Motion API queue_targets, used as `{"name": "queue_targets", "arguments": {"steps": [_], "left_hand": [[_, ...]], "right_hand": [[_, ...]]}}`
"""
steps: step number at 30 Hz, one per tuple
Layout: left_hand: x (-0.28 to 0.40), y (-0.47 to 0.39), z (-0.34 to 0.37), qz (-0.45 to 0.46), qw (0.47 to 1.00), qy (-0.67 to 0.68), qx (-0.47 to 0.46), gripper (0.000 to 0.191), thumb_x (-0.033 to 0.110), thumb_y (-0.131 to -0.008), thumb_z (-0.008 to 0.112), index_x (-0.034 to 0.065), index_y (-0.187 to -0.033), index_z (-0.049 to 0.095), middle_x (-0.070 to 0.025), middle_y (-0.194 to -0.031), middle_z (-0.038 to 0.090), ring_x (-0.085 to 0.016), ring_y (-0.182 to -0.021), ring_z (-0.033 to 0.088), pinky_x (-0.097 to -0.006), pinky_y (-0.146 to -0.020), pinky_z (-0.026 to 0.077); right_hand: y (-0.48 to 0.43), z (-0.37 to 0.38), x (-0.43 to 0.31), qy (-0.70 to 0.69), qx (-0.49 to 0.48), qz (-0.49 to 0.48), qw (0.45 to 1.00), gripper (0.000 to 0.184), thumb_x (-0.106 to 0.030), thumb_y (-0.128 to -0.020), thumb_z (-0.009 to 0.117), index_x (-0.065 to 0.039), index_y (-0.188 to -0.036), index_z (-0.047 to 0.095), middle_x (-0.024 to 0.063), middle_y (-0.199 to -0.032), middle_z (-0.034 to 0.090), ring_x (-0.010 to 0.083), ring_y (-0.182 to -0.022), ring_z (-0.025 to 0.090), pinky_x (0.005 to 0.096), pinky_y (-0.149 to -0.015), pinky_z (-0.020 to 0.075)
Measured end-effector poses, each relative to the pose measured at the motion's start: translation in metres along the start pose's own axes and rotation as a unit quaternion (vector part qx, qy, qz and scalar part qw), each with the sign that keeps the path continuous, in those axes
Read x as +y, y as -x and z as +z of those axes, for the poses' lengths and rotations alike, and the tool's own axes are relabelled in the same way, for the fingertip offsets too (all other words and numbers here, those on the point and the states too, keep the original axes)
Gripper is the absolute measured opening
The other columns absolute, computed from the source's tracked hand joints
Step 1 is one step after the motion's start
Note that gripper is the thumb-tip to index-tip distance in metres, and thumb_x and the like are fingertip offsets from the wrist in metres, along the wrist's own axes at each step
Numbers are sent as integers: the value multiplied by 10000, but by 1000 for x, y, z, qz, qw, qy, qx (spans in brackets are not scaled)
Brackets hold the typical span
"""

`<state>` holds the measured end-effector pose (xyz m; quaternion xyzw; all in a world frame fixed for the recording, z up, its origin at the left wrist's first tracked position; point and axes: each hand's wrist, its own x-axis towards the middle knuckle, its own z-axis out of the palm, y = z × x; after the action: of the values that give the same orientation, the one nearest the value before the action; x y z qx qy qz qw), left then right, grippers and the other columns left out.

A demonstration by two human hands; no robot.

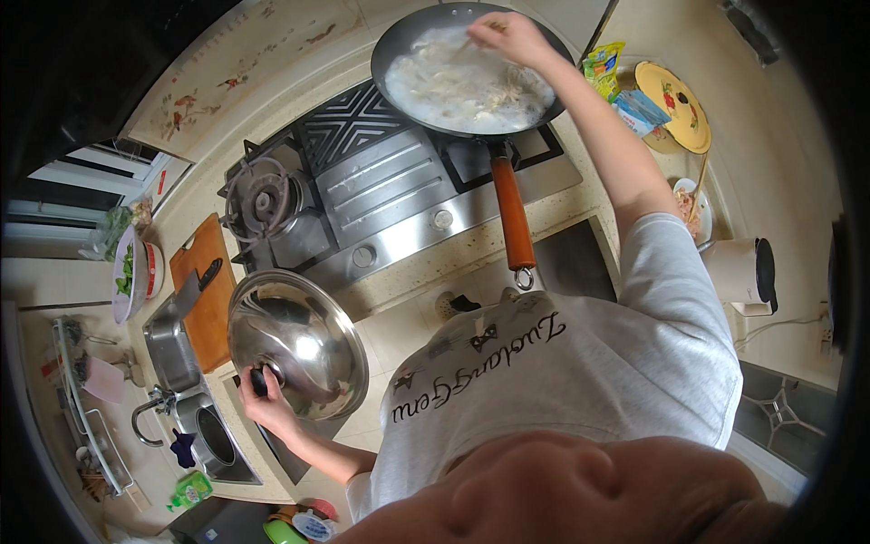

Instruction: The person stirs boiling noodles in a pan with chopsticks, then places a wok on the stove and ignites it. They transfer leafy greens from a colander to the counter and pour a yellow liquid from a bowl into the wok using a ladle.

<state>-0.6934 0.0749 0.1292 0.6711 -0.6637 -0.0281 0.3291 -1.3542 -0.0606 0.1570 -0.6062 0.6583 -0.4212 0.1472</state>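
My left hand [265,401] grips the black knob of a domed metal lid [312,340], held up beside the counter's front edge. Over the far side of a dark wok [503,134] on the right burner, my right hand [510,37] has its fingers closed together; thin sticks, probably chopsticks, seem to be in them, but steam and the hand blur them. Pale, noodle-like food in cloudy, bubbling liquid [469,88] fills the wok. Its wooden handle [513,211] points towards me.
Left of the gas stove [387,190] lie a cutting board [217,292] and a cleaver [190,289], near a bowl of greens [127,272] and a sink [173,347]. On the right are food packets [639,112], a yellow lidded pot [673,102], a bowl of meat [690,211] and an electric kettle [741,272].
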Motion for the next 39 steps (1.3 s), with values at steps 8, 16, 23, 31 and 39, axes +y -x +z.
{"name": "queue_targets", "arguments": {"steps": [8, 16, 23, 31, 39], "left_hand": [[7, 4, -3, 4, 1000, -11, 1, 283, 123, -810, 690, -17, -1047, 622, -161, -948, 612, -285, -829, 603, -367, -736, 487], [22, -9, 3, 16, 1000, -16, -11, 287, 127, -812, 692, -22, -1048, 625, -169, -967, 617, -289, -855, 605, -371, -764, 489], [34, -19, 13, 29, 999, 19, -19, 280, 113, -801, 702, -23, -1034, 627, -152, -951, 619, -277, -850, 598, -368, -777, 485], [29, -12, 12, 17, 999, 24, -14, 260, 108, -800, 701, -2, -1025, 633, -142, -940, 616, -274, -851, 598, -365, -770, 486], [16, -3, 2, 15, 1000, -8, 1, 267, 129, -798, 705, 0, -1021, 635, -148, -937, 619, -287, -834, 605, -374, -757, 492]], "right_hand": [[126, -107, -38, -191, 314, 35, 929, 315, -238, -950, 532, 49, -1057, 603, 168, -1022, 654, 239, -891, 674, 300, -753, 563], [293, -152, 13, -389, 614, 76, 682, 229, -212, -918, 428, -30, -812, 517, 139, -830, 599, 228, -706, 599, 320, -552, 532], [300, -105, 28, -213, 580, 170, 768, 288, -264, -944, 501, -9, -844, 588, 116, -825, 615, 206, -690, 622, 294, -587, 526], [312, -21, 74, 212, 177, 107, 955, 165, -37, -783, 636, -25, -946, 655, 152, -878, 559, 309, -815, 566, 346, -726, 479], [299, -23, 62, 288, 80, 54, 953, 192, 5, -750, 594, -30, -931, 649, 174, -964, 603, 346, -909, 583, 392, -783, 489]]}}
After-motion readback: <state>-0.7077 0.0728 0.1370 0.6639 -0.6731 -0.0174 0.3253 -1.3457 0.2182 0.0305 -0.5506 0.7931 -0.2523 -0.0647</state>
